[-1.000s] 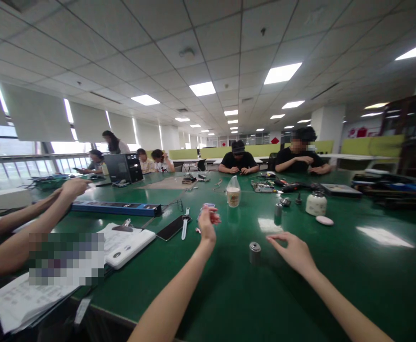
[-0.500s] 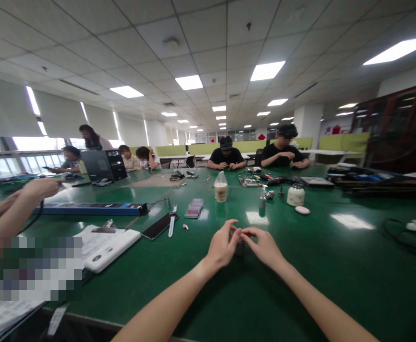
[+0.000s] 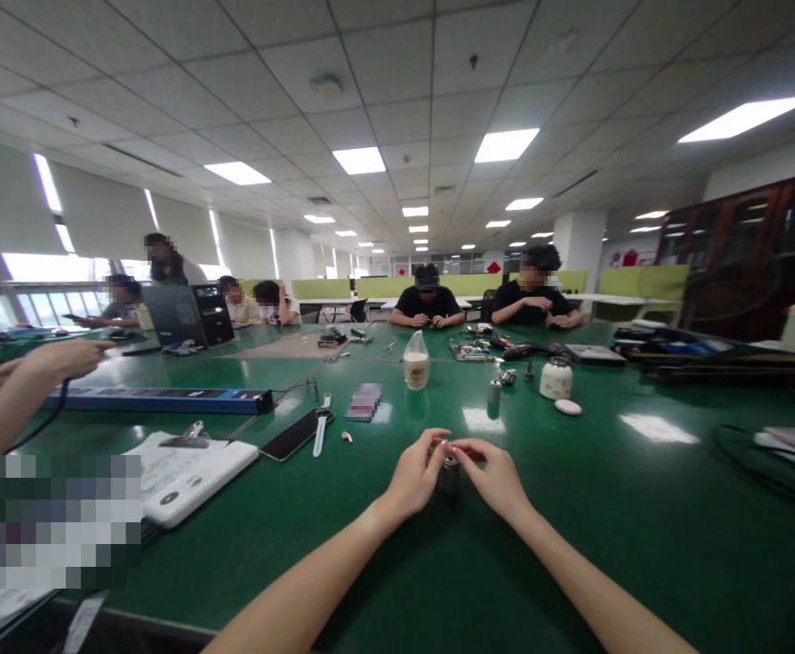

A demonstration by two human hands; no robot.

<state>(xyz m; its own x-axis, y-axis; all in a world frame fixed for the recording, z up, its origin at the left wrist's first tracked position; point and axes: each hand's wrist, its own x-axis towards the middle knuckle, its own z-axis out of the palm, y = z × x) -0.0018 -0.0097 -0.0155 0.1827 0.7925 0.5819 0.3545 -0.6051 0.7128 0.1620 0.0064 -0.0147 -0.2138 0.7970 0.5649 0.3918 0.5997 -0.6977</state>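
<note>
A small grey metal cylinder point(image 3: 448, 480) stands upright on the green table in front of me, its top end partly showing. Just above that top, the fingertips of my left hand point(image 3: 416, 474) and my right hand point(image 3: 493, 476) meet in a pinch. Both hands are closed; a tiny shiny bit shows between the fingertips, too small to name. Farther off stands a similar metal cylinder point(image 3: 494, 392), with a small metal part point(image 3: 506, 376) behind it.
Ahead stand a bagged cup point(image 3: 416, 365) and a white jar point(image 3: 556, 378), with a pale oval lid point(image 3: 568, 408) nearby. Leftward lie a phone point(image 3: 293, 438), a watch point(image 3: 322, 427), an earbud point(image 3: 347, 437) and a clipboard point(image 3: 216, 481). Another person's hand point(image 3: 70, 359) reaches in at left.
My fingertips have lifted slightly off the cylinder, so more of its top shows. The whole view has shifted a little; the other table things look unmoved.
</note>
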